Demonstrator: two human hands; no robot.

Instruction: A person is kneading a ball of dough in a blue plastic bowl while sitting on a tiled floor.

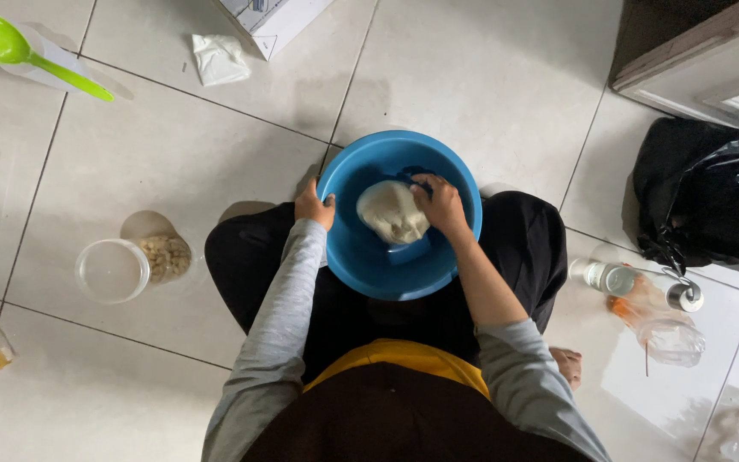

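Observation:
A round blue plastic bowl (pixel 361 257) rests between my knees on the tiled floor. Inside it lies a pale lump of dough (pixel 389 210). My right hand (pixel 440 202) presses into the dough's right side with curled fingers. My left hand (pixel 314 205) grips the bowl's left rim. I sit cross-legged in dark trousers, grey sleeves and a yellow-edged apron.
A clear tub (pixel 113 270) and a jar of nuts (pixel 165 256) stand at left. A green ladle (pixel 10 47) lies top left, a white packet (pixel 220 58) near a box. A black bag (pixel 703 201), small bottles (pixel 609 277) and a clear plastic bag (pixel 665 329) sit at right.

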